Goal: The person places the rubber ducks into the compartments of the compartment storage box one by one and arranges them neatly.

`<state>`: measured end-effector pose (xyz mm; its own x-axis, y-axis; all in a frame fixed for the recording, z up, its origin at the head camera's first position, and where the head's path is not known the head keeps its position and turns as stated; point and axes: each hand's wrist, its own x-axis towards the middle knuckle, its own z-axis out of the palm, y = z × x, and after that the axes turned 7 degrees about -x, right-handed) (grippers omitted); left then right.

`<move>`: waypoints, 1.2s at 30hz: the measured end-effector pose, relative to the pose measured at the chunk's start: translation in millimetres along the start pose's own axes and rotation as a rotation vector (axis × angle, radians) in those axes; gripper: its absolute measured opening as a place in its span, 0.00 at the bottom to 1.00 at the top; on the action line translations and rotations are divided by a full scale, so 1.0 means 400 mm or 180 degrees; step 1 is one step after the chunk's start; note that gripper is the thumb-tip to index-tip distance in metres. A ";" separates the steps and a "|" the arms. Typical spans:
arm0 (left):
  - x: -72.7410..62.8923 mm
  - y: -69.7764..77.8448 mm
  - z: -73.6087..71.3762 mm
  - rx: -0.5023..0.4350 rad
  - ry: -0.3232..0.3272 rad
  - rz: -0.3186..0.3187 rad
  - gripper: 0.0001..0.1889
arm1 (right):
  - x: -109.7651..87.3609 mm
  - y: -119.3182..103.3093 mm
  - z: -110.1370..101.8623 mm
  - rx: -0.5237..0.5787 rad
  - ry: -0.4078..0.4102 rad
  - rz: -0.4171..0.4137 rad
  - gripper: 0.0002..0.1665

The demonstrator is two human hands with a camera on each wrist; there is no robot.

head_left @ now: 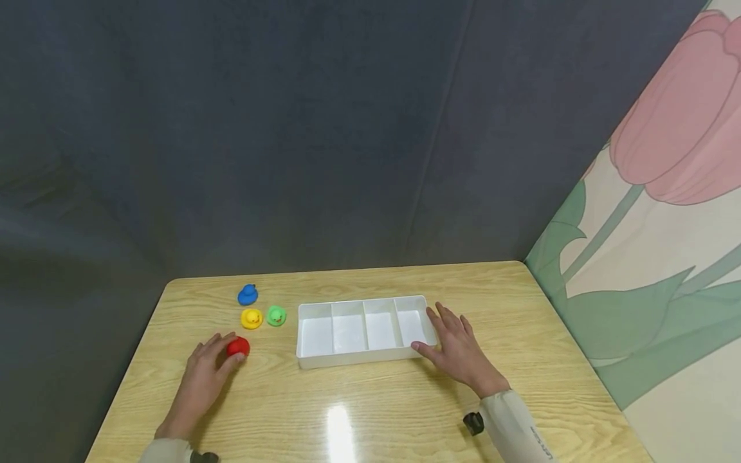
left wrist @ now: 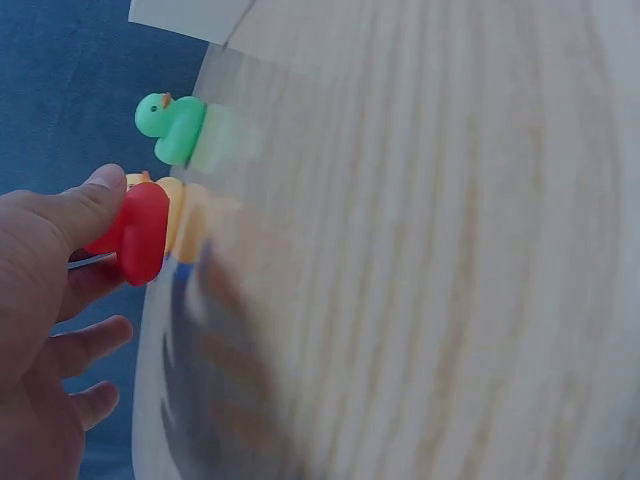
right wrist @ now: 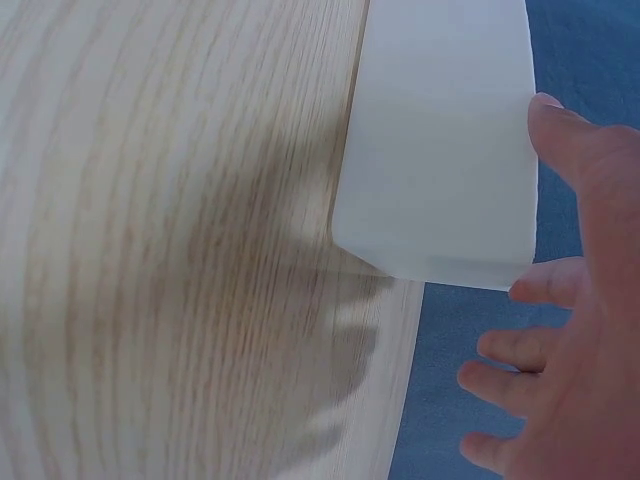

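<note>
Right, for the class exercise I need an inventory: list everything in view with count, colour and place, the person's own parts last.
Table: one, pale wood, beneath everything
Tray: one, white, four compartments, mid-table
Blue duck: one, blue, far left on table
Yellow duck: one, yellow, nearer than blue
Green duck: one, green, right of yellow
Red toy: one, red, in left hand's fingers
Cloth: one backdrop, dark blue, behind table
Tulip print: one, pink and green, right side
Wrist gadgets: two, black, by the cuffs
Sleeves: two, pale, on forearms
Left hand: one, bare, pinching red toy
Right hand: one, bare, at tray's right end
</note>
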<state>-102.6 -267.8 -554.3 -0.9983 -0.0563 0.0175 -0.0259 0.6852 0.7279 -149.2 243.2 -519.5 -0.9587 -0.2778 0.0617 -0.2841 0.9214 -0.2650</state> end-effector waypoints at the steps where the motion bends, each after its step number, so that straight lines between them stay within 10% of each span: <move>1: 0.000 0.002 -0.003 0.0008 0.0050 0.0076 0.30 | 0.000 0.000 0.000 -0.0008 0.0001 0.0002 0.54; 11: 0.002 0.028 -0.026 0.0051 0.0373 0.0542 0.26 | -0.002 0.001 0.003 -0.0006 0.0030 -0.0060 0.54; 36: 0.062 0.128 -0.044 -0.0092 0.0241 0.0750 0.26 | -0.004 0.001 -0.003 0.0009 -0.0011 -0.0051 0.55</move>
<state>-127.6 -246.9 -504.7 -0.9697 0.0475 0.2396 0.2097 0.6648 0.7170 -147.7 244.5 -518.4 -0.9539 -0.2935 0.0627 -0.2994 0.9161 -0.2667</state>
